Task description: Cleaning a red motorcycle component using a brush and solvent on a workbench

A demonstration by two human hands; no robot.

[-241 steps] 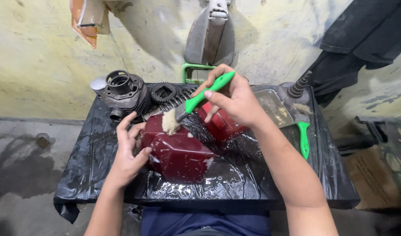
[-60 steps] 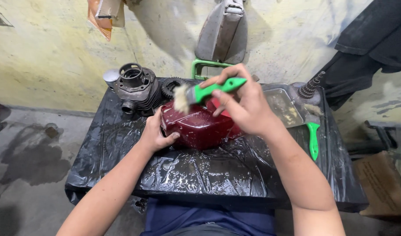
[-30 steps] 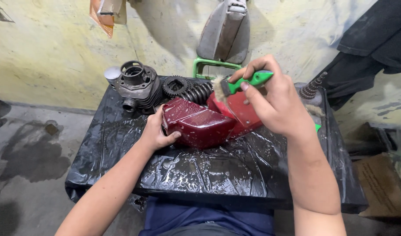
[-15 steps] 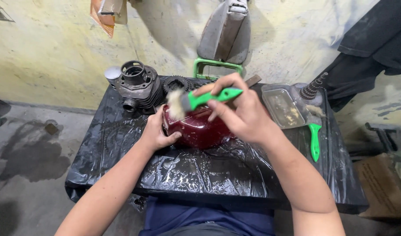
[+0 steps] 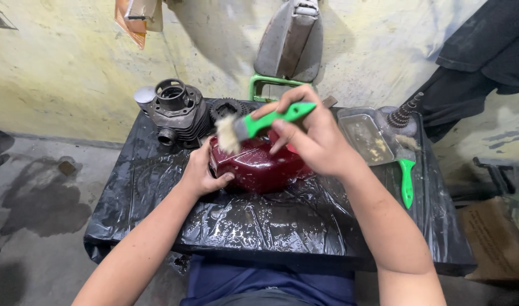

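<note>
Right hand (image 5: 313, 139) clamped on green-handled brush (image 5: 253, 126) — handle running left-right, bristles leftward over dark red cover (image 5: 259, 164). Left hand (image 5: 200, 170) wrapped on cover's left end, nearer — cover mid-table on black plastic sheet (image 5: 242, 221).

2 bare, sleeveless forearms above dark navy-blue trousers (image 5: 270, 283).
</note>
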